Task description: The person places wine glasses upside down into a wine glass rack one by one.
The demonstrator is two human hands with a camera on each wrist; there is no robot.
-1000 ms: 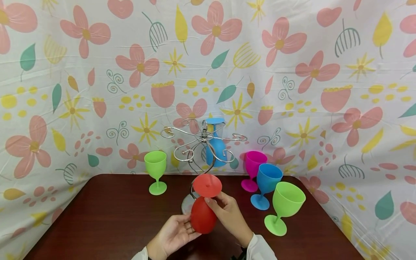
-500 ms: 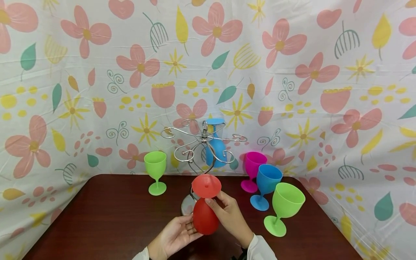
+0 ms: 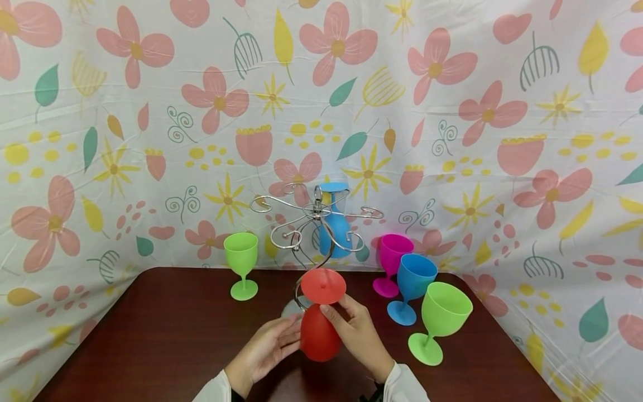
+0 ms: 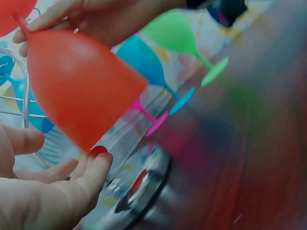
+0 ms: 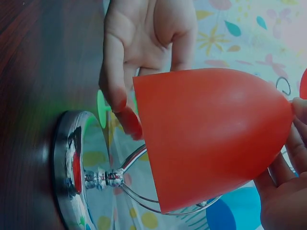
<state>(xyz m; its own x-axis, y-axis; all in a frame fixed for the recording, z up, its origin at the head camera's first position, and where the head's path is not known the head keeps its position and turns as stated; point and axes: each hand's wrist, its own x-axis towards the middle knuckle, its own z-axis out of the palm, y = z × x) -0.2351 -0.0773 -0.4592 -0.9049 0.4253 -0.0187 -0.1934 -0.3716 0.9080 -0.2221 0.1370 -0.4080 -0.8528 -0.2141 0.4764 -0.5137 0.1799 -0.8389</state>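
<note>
A red plastic goblet (image 3: pixel 320 335) is upside down in front of the metal rack, its round foot uppermost. My right hand (image 3: pixel 359 338) pinches its stem just under the foot, thumb on the near side. At the goblet's left is my left hand (image 3: pixel 263 349), palm turned toward the bowl, fingers loosely extended. In the left wrist view the left fingertips (image 4: pixel 103 160) are right at the rim, with the thumb apart from the bowl. The silver rack (image 3: pixel 317 211) has curled wire arms, and a blue goblet (image 3: pixel 334 231) hangs upside down at its back right.
A green goblet (image 3: pixel 241 254) stands upright to the left of the rack. On the right, a magenta goblet (image 3: pixel 394 254), a blue one (image 3: pixel 414 276) and another green one (image 3: pixel 444 310) stand in a row. The dark wooden table (image 3: pixel 166 335) meets a floral cloth (image 3: pixel 201 167) behind.
The red goblet has shifted slightly right with my right hand. My left fingers have eased off the bowl's underside and turned up along its left side.
</note>
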